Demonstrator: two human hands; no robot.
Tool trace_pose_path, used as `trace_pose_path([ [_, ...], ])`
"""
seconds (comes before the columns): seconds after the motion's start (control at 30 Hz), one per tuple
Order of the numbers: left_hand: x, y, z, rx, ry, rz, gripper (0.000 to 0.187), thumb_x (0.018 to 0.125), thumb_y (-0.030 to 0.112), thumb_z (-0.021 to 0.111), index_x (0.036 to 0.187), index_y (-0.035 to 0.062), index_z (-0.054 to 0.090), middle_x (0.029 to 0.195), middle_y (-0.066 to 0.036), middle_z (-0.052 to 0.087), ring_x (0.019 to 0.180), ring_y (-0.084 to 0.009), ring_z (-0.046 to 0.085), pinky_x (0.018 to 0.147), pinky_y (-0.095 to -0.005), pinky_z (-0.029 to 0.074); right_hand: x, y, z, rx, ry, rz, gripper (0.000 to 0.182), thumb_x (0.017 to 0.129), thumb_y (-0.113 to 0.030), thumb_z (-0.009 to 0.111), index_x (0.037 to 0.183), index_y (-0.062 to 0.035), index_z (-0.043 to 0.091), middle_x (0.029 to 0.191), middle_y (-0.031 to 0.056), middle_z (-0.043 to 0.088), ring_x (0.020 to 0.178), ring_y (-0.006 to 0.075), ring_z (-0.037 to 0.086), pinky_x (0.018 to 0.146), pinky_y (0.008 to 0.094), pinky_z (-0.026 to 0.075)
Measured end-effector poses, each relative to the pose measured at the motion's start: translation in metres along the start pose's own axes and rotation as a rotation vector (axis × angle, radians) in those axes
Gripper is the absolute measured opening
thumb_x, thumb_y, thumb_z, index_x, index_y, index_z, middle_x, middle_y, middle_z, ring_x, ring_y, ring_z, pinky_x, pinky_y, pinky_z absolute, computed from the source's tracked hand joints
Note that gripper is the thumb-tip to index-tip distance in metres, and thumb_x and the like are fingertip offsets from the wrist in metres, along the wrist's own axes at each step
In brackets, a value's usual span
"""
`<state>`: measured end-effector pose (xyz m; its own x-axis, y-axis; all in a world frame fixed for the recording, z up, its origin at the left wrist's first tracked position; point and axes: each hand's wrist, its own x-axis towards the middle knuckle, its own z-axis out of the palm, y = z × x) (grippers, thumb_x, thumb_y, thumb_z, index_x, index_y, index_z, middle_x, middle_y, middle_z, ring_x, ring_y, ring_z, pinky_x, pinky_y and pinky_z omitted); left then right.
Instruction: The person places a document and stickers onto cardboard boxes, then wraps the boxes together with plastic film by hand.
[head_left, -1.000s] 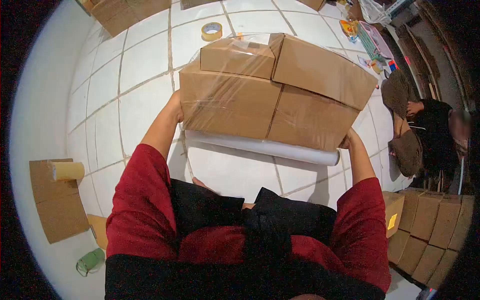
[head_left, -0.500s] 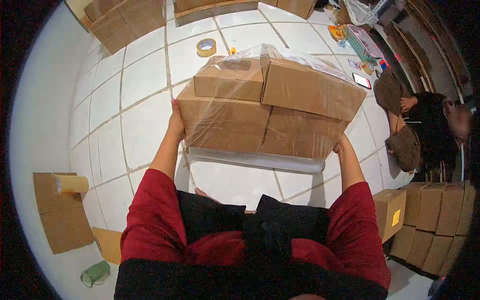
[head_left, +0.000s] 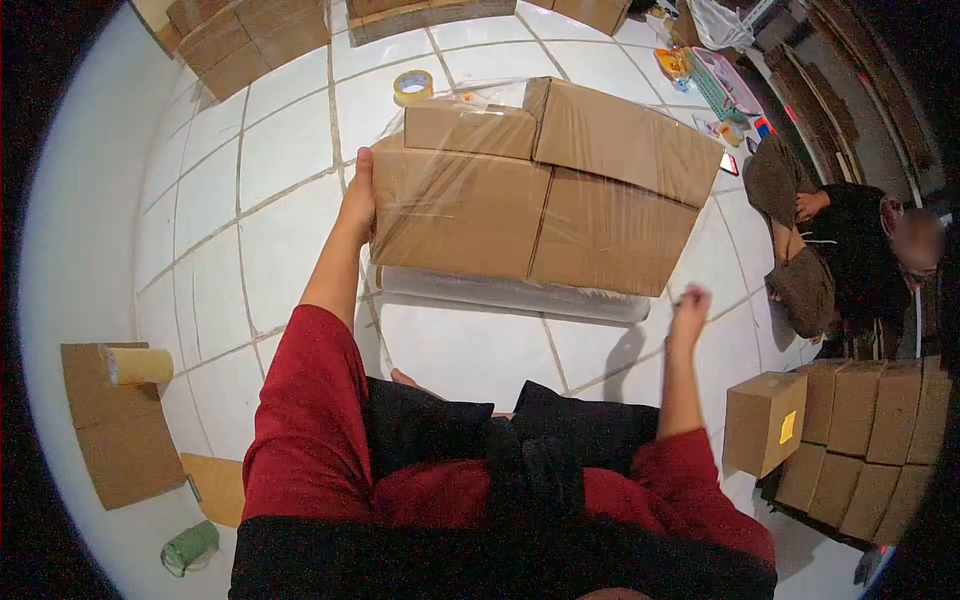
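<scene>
A bundle of several brown cardboard boxes (head_left: 455,215), wrapped in clear stretch film, is tilted up in front of me. My left hand (head_left: 360,200) grips its left side, thumb up along the edge. Below the bundle's near lower edge lies a long roll of clear film (head_left: 520,296) on the tiles. My right hand (head_left: 690,305) is apart from the bundle, just off its lower right corner. Its fingers look partly curled but are blurred, and nothing can be made out in them.
A tape roll (head_left: 412,87) lies beyond the bundle on the tiled floor (head_left: 285,240). To the right sits another person (head_left: 850,240), near stacked boxes (head_left: 830,430) and a green basket (head_left: 715,85). At left, flat cardboard (head_left: 120,440) carries a yellowish roll (head_left: 140,366).
My right hand has let go of the bundle's lower right corner and moved slightly away. The bundle has tipped and shifted up, its near face showing more, with my left hand still on it.
</scene>
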<state>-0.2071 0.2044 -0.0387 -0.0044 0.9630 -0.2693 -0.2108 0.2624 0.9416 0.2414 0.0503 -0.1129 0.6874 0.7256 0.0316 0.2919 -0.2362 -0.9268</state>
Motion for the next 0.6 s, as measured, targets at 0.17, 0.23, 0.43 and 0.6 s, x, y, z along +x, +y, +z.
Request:
trace_pose_path([
  [0.17, 0.020, -0.014, -0.013, -0.018, -0.027, -0.037, 0.080, 0.072, 0.065, 0.029, 0.115, -0.0014, 0.037, 0.111, -0.015, 0.044, 0.100, -0.0232, 0.043, 0.084, -0.0328, 0.035, -0.141, 0.008, 0.083, 0.588, -0.752, 1.313, 0.026, 0.080, -0.016, 0.046, 0.099, 0.0002, 0.040, 0.095, 0.0189, 0.048, 0.085, 0.0327, 0.051, 0.074, 0.0420, 0.045],
  [0.23, 0.020, -0.009, -0.010, -0.020, -0.025, -0.020, 0.080, 0.071, 0.066, 0.029, 0.115, -0.0012, 0.037, 0.111, -0.015, 0.043, 0.100, -0.0234, 0.043, 0.084, -0.0330, 0.035, -0.150, 0.026, 0.123, 0.697, -0.721, 1.143, 0.028, 0.082, -0.016, 0.042, 0.104, 0.0013, 0.037, 0.104, 0.0221, 0.043, 0.092, 0.0352, 0.047, 0.081, 0.0434, 0.041],
  [0.43, 0.013, -0.016, -0.013, -0.044, -0.029, 0.050, 0.068, 0.078, 0.057, 0.026, 0.115, 0.0002, 0.038, 0.110, -0.013, 0.044, 0.099, -0.0208, 0.043, 0.084, -0.0309, 0.035, -0.101, 0.039, 0.186, 0.873, -0.683, 0.610, 0.031, 0.082, -0.025, 0.044, 0.097, 0.0017, 0.043, 0.094, 0.0132, 0.051, 0.077, 0.0247, 0.052, 0.070, 0.0359, 0.046],
  [0.6, -0.008, -0.001, -0.001, -0.024, -0.003, 0.016, 0.061, 0.082, 0.051, 0.022, 0.116, 0.0022, 0.037, 0.112, -0.011, 0.044, 0.100, -0.0201, 0.042, 0.086, -0.0305, 0.033, -0.077, 0.055, 0.163, 0.532, -0.961, 0.619, 0.030, 0.081, -0.022, 0.047, 0.108, -0.0105, 0.042, 0.095, 0.0087, 0.050, 0.079, 0.0210, 0.052, 0.066, 0.0382, 0.046],
])
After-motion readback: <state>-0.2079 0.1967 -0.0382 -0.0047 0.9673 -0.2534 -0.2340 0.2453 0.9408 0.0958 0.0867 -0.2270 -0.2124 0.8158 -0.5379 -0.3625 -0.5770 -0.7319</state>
